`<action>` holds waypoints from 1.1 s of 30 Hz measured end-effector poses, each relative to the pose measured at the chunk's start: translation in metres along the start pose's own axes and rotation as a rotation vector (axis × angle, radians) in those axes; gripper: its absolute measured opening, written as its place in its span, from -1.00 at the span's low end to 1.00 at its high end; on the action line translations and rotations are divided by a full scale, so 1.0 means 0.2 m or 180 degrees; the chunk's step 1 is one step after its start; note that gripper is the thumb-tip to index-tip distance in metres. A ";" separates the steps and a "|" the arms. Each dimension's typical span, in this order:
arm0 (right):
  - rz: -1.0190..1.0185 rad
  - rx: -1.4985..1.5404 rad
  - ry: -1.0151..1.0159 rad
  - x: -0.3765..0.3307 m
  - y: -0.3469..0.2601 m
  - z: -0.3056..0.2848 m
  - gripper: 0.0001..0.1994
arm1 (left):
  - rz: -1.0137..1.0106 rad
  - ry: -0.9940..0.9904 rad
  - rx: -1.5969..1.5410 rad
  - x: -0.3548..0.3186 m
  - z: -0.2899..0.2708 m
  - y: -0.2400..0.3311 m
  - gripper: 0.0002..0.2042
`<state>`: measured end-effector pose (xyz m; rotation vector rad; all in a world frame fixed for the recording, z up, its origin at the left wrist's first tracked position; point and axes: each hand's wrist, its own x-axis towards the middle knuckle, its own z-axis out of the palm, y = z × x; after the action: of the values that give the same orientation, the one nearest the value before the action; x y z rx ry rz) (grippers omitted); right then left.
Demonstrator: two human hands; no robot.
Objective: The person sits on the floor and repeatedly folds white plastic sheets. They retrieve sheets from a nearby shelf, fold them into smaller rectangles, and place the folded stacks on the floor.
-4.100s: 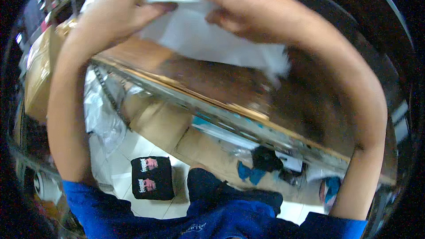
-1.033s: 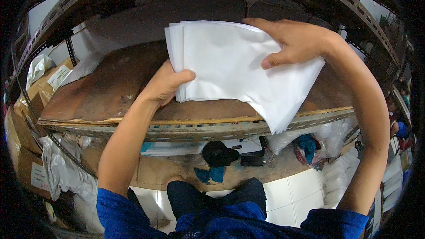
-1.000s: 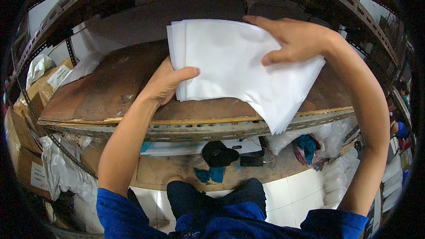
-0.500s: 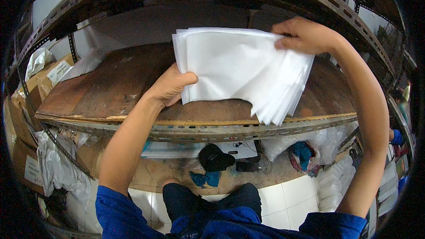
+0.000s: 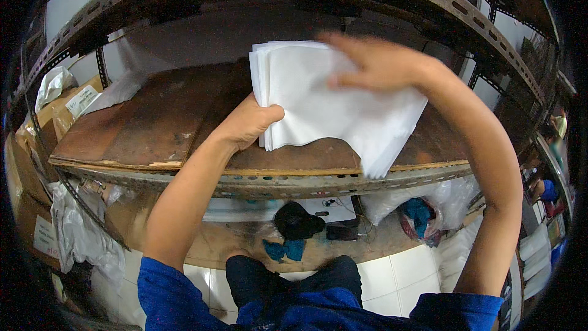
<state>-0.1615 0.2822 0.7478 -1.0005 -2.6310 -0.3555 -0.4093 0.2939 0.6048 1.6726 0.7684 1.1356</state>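
A stack of thin white sheets (image 5: 306, 101), curved along its lower edge, is held up over a brown wooden shelf board (image 5: 147, 122). My left hand (image 5: 251, 121) grips the stack at its left end, thumb on the front face and the other fingers hidden behind. Across the upper right of the stack lies my right hand (image 5: 380, 64), blurred by motion, its thumb and fingers apart over the front sheet. Whether it touches the sheet is unclear. Toward the lower right the sheets' edges lie close together.
Slotted metal rails (image 5: 343, 182) frame the shelf, and another beam arches above. Below lie a black cap (image 5: 297, 220), a teal cloth (image 5: 283, 249) and clear plastic bags (image 5: 453, 196). Cardboard boxes (image 5: 73, 107) stand at left. Another person's blue sleeve (image 5: 547, 190) shows at far right.
My right hand has swept leftward from the stack's right end across its front. The stack and my left hand have shifted slightly right, and the fanned lower-right edges have come closer together.
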 end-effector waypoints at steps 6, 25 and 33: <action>-0.0059 -0.0053 -0.0498 0.02 0.04 0.02 -0.08 | 0.0084 0.0169 -0.0329 0.01 0.05 -0.01 -0.39; 0.0862 0.0372 -0.1123 -0.11 0.12 -0.19 -0.59 | -0.0070 -0.0156 -0.0466 0.02 0.02 0.03 -0.41; 0.0903 -0.0003 -0.0816 -0.09 0.09 -0.11 -0.18 | 0.0013 0.0168 0.0163 0.07 0.03 -0.02 -0.28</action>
<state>-0.1323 0.2761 0.7638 -1.4844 -2.6508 -0.1713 -0.3990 0.3047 0.6057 1.6929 0.8342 1.1758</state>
